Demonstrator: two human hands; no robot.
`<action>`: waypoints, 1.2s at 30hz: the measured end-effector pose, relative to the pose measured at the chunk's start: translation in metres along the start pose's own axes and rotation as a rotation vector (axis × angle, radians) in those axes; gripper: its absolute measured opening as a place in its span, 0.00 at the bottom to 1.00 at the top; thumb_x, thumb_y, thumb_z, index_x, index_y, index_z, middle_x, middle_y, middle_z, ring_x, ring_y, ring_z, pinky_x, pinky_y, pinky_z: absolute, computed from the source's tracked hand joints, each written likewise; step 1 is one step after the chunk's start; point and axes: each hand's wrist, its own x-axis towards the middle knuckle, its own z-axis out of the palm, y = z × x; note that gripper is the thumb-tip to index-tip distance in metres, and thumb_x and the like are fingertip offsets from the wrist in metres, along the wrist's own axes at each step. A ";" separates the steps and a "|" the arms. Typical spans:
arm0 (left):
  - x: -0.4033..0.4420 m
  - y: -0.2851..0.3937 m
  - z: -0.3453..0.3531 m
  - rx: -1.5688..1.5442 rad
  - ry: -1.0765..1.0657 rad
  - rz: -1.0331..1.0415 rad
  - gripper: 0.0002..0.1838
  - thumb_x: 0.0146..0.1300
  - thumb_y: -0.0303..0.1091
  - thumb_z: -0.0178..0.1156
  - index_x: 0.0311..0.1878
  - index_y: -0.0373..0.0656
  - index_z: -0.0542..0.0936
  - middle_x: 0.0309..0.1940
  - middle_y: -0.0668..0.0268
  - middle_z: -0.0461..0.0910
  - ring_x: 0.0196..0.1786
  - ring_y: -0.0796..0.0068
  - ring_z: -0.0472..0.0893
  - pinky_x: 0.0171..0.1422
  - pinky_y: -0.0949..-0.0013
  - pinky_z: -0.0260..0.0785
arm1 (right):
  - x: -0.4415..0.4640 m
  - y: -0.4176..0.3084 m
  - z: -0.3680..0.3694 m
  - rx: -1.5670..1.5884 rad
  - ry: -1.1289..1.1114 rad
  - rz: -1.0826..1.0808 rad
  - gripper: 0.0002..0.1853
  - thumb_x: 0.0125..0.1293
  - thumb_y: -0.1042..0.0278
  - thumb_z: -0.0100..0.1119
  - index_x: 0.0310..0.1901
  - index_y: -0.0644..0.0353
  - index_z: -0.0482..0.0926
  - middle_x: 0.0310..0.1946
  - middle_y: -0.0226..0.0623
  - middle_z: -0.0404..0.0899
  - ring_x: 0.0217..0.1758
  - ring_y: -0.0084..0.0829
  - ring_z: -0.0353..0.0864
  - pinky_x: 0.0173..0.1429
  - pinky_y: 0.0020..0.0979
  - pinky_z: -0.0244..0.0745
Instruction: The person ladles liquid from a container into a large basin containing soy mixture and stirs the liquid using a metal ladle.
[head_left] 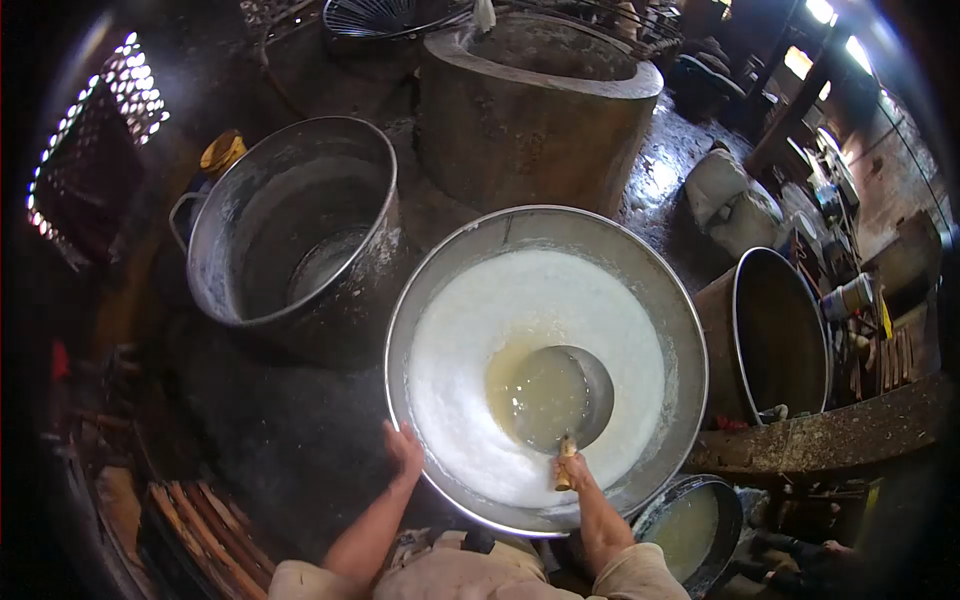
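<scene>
A wide metal vat (690,350) holds a thick white mass (450,350) with a pool of yellowish liquid near its middle. In that pool sits a round metal ladle (600,395), with the same cloudy liquid inside its bowl. My right hand (573,470) is wrapped round the ladle's short wooden handle (564,481), over the near part of the vat. At the vat's near left rim is my left hand (403,447), its fingers apart and the hand holding nothing.
A deep empty metal pot (385,225) stands to the left. Behind the vat is a round concrete tank (530,140). Another metal vessel (735,330) stands at right, and a bucket of liquid (690,530) at lower right. Wood strips (210,535) lie at lower left.
</scene>
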 end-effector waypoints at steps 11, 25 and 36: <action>0.011 -0.011 0.012 -0.068 -0.028 0.016 0.19 0.65 0.40 0.45 0.45 0.29 0.63 0.39 0.38 0.72 0.44 0.38 0.72 0.49 0.50 0.63 | -0.082 -0.125 -0.145 -1.102 0.873 -0.569 0.22 0.48 0.70 0.57 0.45 0.70 0.68 0.32 0.50 0.77 0.32 0.44 0.79 0.36 0.42 0.74; 0.078 -0.028 -0.045 -0.358 -0.344 0.103 0.15 0.55 0.39 0.58 0.36 0.36 0.72 0.32 0.52 0.76 0.39 0.55 0.76 0.44 0.60 0.66 | -0.065 -0.253 0.211 -1.257 0.638 -0.900 0.26 0.51 0.67 0.56 0.53 0.66 0.65 0.37 0.57 0.76 0.42 0.53 0.76 0.46 0.47 0.72; 0.203 -0.142 -0.146 -0.467 -0.426 -0.132 0.10 0.57 0.31 0.56 0.41 0.37 0.75 0.33 0.65 0.77 0.34 0.75 0.76 0.42 0.72 0.69 | 0.018 -0.217 0.298 -1.398 0.550 -0.541 0.16 0.51 0.73 0.52 0.44 0.62 0.72 0.41 0.54 0.76 0.48 0.50 0.76 0.48 0.45 0.73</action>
